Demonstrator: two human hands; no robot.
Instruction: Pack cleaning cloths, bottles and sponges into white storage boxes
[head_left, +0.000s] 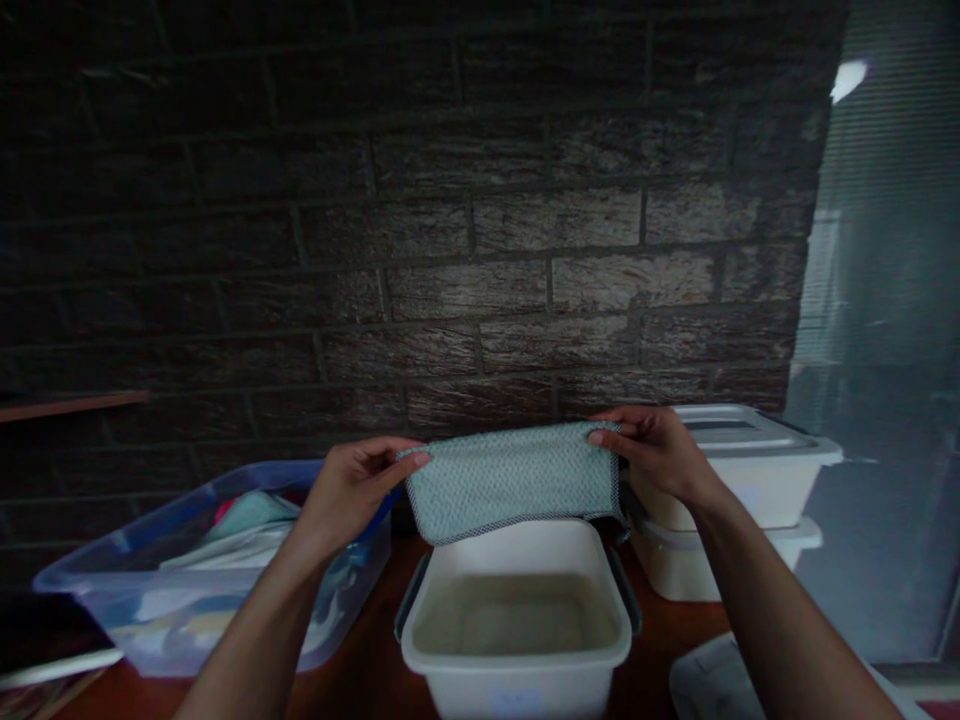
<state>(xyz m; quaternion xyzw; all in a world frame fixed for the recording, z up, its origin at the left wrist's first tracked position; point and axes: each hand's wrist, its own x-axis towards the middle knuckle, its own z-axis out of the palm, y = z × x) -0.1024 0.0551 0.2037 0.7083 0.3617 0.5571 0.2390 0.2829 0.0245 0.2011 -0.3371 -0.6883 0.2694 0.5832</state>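
Observation:
A light teal textured cleaning cloth (510,480) with a dark-and-white stitched edge is stretched between my hands. My left hand (367,480) pinches its upper left corner, thumb in front. At the upper right corner, my right hand (649,445) grips the cloth the same way. The cloth hangs over the far rim of an open white plastic tub (517,665); whether it touches the rim I cannot tell. The inside of the tub looks dull and greyish, with no separate items visible in it.
On the left stands a clear blue-tinted bin (142,600) with folded cloths (255,530) inside. Two stacked white lidded boxes (750,490) are at the right, near a pale item (712,680) on the brown table (367,640). A dark brick wall (450,230) rises behind.

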